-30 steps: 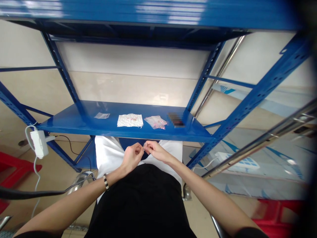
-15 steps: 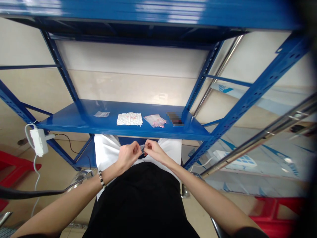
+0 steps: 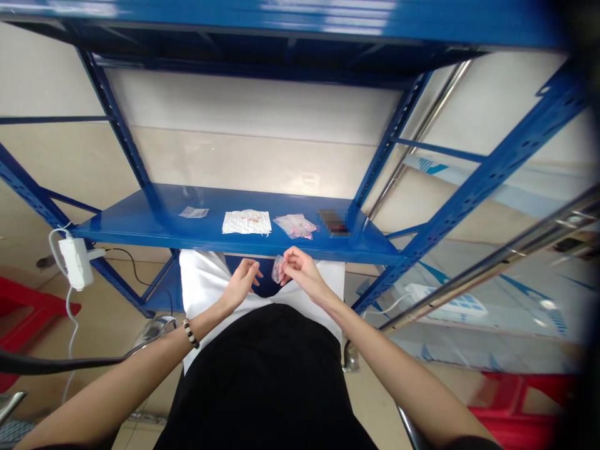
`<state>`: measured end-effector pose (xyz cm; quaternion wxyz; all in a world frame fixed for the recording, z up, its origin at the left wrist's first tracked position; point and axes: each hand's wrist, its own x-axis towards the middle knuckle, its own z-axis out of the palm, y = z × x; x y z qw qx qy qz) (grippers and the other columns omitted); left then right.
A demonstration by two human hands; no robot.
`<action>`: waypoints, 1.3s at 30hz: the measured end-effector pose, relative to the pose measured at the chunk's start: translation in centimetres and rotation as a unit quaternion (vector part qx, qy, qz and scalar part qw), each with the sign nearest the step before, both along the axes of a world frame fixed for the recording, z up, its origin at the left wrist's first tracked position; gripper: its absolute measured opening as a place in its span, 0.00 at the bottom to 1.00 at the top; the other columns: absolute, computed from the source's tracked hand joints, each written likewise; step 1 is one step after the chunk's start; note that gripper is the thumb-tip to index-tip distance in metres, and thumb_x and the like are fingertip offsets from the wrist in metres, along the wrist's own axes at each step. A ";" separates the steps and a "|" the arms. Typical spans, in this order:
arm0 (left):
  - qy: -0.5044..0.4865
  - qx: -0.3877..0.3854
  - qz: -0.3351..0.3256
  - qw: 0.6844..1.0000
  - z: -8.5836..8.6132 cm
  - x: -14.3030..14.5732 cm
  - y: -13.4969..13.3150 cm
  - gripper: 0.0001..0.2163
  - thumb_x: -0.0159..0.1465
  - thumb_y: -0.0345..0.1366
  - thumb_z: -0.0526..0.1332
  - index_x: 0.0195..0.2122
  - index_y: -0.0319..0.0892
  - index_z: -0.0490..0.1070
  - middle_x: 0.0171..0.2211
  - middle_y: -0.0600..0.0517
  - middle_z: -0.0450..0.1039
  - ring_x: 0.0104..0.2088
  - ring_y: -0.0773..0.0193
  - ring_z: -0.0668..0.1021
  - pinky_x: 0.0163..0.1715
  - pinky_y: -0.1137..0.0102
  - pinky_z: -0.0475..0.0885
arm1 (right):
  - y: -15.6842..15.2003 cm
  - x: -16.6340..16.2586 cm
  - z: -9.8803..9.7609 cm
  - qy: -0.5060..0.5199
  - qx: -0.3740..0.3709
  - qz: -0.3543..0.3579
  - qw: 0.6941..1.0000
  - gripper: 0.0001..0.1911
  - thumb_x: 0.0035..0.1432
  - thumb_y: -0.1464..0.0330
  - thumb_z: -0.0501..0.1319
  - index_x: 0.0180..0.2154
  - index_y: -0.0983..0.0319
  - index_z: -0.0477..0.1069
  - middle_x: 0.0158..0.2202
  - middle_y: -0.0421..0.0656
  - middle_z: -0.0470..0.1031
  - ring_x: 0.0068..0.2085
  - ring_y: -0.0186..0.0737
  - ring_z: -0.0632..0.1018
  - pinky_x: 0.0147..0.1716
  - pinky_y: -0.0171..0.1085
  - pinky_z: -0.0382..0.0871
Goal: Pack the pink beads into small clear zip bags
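My right hand (image 3: 304, 273) pinches a small clear plastic bag (image 3: 277, 269) above my lap, just in front of the shelf edge. To its left, my left hand (image 3: 241, 285) is open with bent fingers, apart from the bag and holding nothing I can see. On the blue shelf (image 3: 210, 236) beyond them lies a white crinkled cloth or paper (image 3: 234, 223) with small reddish items on it. Right of that is a pile of clear bags with pink contents (image 3: 297, 226). A flat, empty-looking clear bag (image 3: 194, 212) lies at the left.
A dark, pixelated object (image 3: 334, 222) lies at the shelf's right. Blue posts (image 3: 375, 156) and an upper shelf (image 3: 281, 15) frame the space. A white power strip (image 3: 75, 262) hangs at the left post. Red stools (image 3: 515, 397) stand low on both sides.
My hands have moved apart. The left hand has let go and opened, while the right has shifted slightly right and up with the clear bag. The view has shifted slightly.
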<state>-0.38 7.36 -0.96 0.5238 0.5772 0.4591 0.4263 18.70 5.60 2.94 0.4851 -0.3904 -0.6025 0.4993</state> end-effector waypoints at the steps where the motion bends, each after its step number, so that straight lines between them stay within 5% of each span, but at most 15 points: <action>1: -0.055 -0.076 -0.046 0.995 -0.3 0.1 0.0 0.17 0.66 0.49 0.54 0.44 0.41 0.67 0.37 0.45 0.75 0.33 0.60 0.78 0.27 0.70 0.70 | 0.0 0.1 0.1 0.010 -0.009 0.010 1.000 0.12 0.55 0.67 0.60 0.36 0.58 0.56 0.28 0.36 0.70 0.27 0.35 0.75 0.26 0.36 0.74; 3: -0.156 -0.187 -0.130 0.961 -0.7 0.5 0.1 0.19 0.66 0.49 0.54 0.45 0.38 0.68 0.41 0.40 0.76 0.37 0.56 0.80 0.31 0.66 0.74 | 0.1 0.1 0.2 0.024 -0.029 0.026 0.999 0.13 0.56 0.65 0.60 0.38 0.57 0.55 0.27 0.35 0.70 0.26 0.35 0.74 0.25 0.37 0.75; 6: -0.240 -0.215 -0.176 0.930 -1.0 1.0 0.4 0.16 0.66 0.45 0.57 0.42 0.35 0.71 0.41 0.38 0.76 0.37 0.58 0.80 0.33 0.67 0.75 | 0.7 0.1 0.1 0.030 -0.047 0.025 0.998 0.13 0.55 0.66 0.59 0.39 0.56 0.55 0.28 0.34 0.68 0.25 0.34 0.74 0.24 0.36 0.75; 19: -0.241 -0.117 -0.042 0.963 0.2 -0.6 1.6 0.13 0.61 0.41 0.66 0.36 0.35 0.72 0.36 0.42 0.79 0.36 0.58 0.82 0.30 0.72 0.76 | 2.6 1.4 -0.3 -0.024 0.024 0.004 0.999 0.23 0.55 0.65 0.63 0.50 0.56 0.57 0.29 0.35 0.72 0.26 0.36 0.77 0.26 0.38 0.76; 26: -0.311 -0.067 0.072 0.945 3.1 -4.4 7.5 0.06 0.64 0.34 0.63 0.38 0.35 0.71 0.36 0.43 0.79 0.35 0.61 0.83 0.31 0.73 0.78 | 12.0 -1.1 1.6 0.095 0.064 -0.094 0.989 0.19 0.58 0.64 0.59 0.51 0.56 0.62 0.43 0.45 0.76 0.47 0.40 0.78 0.51 0.44 0.70; 32: -0.299 -0.055 0.117 0.945 5.0 -6.9 13.5 0.05 0.65 0.31 0.62 0.36 0.34 0.69 0.32 0.45 0.76 0.36 0.56 0.83 0.25 0.75 0.76 | 21.0 -5.8 1.2 0.050 0.033 -0.222 0.973 0.17 0.57 0.66 0.53 0.49 0.57 0.64 0.46 0.47 0.75 0.50 0.43 0.75 0.50 0.44 0.69; 39: -0.201 -0.069 0.150 0.965 4.6 -7.5 18.0 0.05 0.63 0.30 0.63 0.34 0.33 0.68 0.30 0.43 0.77 0.32 0.57 0.83 0.24 0.74 0.77 | 25.4 -6.7 -0.9 0.006 0.039 -0.272 0.961 0.20 0.61 0.65 0.44 0.52 0.60 0.63 0.49 0.50 0.72 0.52 0.42 0.73 0.51 0.44 0.67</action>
